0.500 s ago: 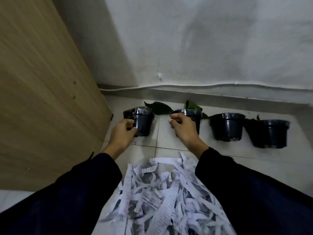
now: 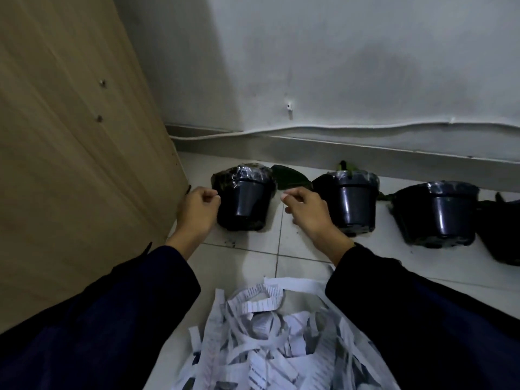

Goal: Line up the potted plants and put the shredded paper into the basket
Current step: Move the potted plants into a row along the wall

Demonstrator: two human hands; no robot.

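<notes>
Several black plastic pots stand in a row on the white floor tiles along the wall. The leftmost pot has clear film over its top, and a dark green leaf lies behind it. To its right are the second pot, the third pot and a fourth pot cut by the frame edge. My left hand is curled just left of the leftmost pot, fingertips at its rim. My right hand is curled between the first two pots, holding nothing. Shredded paper is heaped below my arms. No basket is in view.
A wooden cabinet side rises close on the left, almost touching the leftmost pot. A white cable runs along the grey wall above the skirting. Bare tile lies between the pots and the paper heap.
Both hands have come off the pots they were gripping. My right hand has shifted left, away from the second pot. The view has moved closer to the pots.
</notes>
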